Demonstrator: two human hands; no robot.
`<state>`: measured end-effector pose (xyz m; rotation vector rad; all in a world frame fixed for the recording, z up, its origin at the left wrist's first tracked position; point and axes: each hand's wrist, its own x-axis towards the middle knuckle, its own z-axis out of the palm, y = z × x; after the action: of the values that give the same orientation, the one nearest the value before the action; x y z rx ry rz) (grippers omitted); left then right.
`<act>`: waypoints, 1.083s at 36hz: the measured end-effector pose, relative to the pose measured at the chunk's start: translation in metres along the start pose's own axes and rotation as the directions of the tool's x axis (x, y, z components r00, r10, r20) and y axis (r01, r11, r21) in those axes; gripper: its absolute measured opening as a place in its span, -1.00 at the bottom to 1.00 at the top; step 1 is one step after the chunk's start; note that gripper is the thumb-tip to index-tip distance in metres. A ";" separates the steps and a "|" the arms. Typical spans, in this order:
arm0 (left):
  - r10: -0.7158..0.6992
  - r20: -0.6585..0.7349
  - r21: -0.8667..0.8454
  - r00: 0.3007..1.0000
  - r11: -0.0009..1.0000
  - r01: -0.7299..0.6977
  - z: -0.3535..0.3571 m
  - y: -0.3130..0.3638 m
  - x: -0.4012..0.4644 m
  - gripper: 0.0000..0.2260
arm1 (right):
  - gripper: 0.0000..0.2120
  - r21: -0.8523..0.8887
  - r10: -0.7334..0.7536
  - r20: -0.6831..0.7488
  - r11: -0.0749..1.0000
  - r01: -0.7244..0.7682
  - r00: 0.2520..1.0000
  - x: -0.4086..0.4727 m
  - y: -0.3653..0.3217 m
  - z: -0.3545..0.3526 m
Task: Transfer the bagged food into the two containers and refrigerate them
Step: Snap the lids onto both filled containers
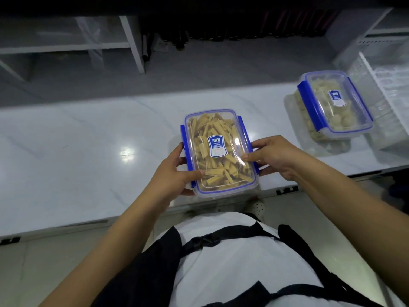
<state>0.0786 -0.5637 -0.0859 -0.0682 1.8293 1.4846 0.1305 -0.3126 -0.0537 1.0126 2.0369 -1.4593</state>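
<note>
A clear lidded container [221, 134] with blue side clips holds yellow strips of food and sits near the front edge of the white counter [77, 162]. My left hand [174, 173] grips its left side with the thumb on the lid. My right hand [272, 156] grips its right side, thumb also pressed on the lid. A second clear container [336, 105] with blue clips and pale chunks of food inside stands closed at the right of the counter, away from both hands.
Crumpled clear plastic bags [309, 142] lie under and around the second container. A clear plastic bin or rack [380, 85] stands at the far right. White shelving [130, 43] lines the back. A light reflects on the glossy counter.
</note>
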 end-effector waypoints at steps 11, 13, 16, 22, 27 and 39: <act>0.010 0.012 0.145 1.000 0.989 -0.012 0.002 0.008 0.003 -0.29 | -0.77 -0.069 0.006 -0.057 0.998 -0.010 0.998 -0.003 -0.011 0.008; 0.011 0.026 0.170 1.000 0.985 -0.016 -0.001 0.010 0.006 -0.29 | -0.75 -0.067 0.021 -0.057 0.997 -0.024 0.998 -0.005 -0.012 0.008; 0.025 0.049 0.173 0.999 0.984 -0.033 -0.005 0.012 0.008 -0.33 | -0.72 -0.055 0.023 -0.041 0.998 -0.026 0.999 -0.007 -0.012 0.004; 0.029 0.005 -0.080 1.000 0.996 -0.028 -0.014 0.003 0.013 -0.45 | -0.38 0.014 -0.029 -0.043 0.999 0.030 0.999 -0.016 -0.003 0.001; 0.011 0.029 -0.242 1.000 0.970 -0.004 -0.021 -0.006 0.019 -0.52 | -0.23 -0.448 -0.484 -0.153 0.811 0.376 0.862 -0.035 0.005 0.025; 0.013 0.083 -0.386 0.997 0.922 0.020 -0.005 -0.031 0.017 -0.67 | 0.24 -0.811 -0.364 -0.127 0.573 0.114 0.923 -0.012 0.008 0.091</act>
<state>0.0792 -0.5709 -0.1210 -0.1985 1.4458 1.8013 0.1380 -0.3994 -0.0820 0.5611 2.7107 -0.3251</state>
